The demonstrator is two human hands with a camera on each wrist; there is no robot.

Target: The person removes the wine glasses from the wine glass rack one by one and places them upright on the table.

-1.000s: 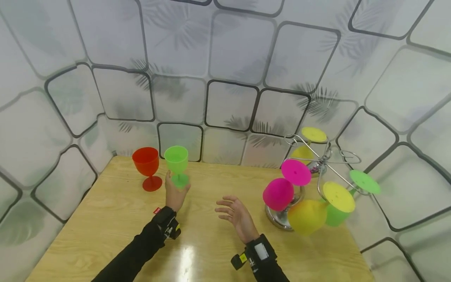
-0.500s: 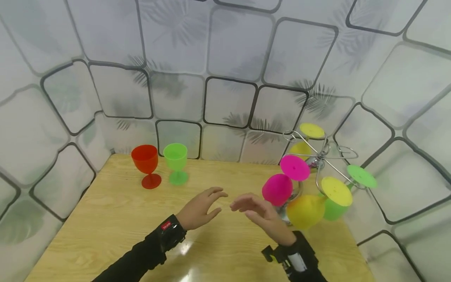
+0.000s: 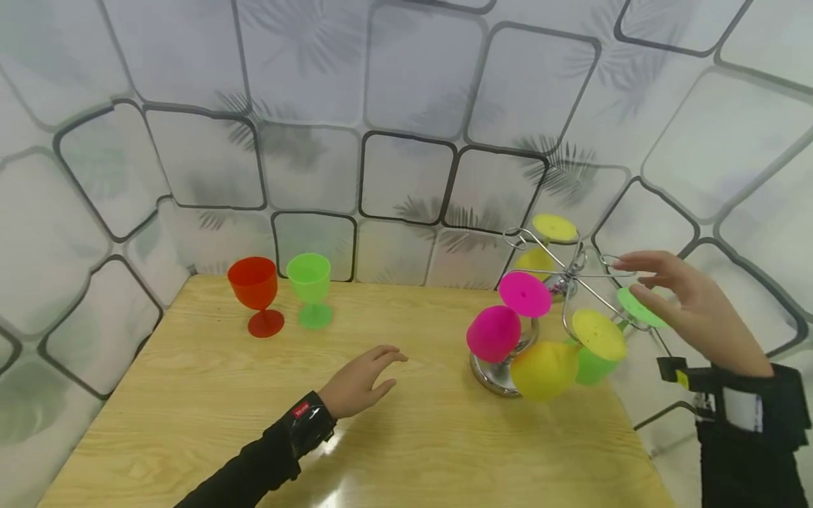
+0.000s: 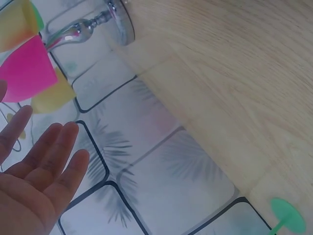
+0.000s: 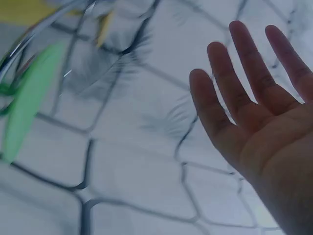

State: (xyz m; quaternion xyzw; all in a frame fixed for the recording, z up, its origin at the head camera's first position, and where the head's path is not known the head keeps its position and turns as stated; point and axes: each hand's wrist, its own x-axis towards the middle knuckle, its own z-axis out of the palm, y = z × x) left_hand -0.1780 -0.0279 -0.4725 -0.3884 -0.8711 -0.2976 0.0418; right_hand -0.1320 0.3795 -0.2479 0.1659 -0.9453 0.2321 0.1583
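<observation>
Since half a second ago, the head view is showing the right hand (image 3: 708, 314) moved rightward, fingers loosely open by the hanging green goblet (image 3: 637, 311). Any grip would best be pinching the goblet's foot without jarring the rack (image 3: 489, 384). In the left wrist view, the left hand (image 4: 36, 186) is extending empty fingers below the pink goblet (image 4: 29, 71). In the right wrist view, the green foot is hanging apart from the visible fingers; the thumb is staying out of frame, leaving contact unconfirmed.
</observation>
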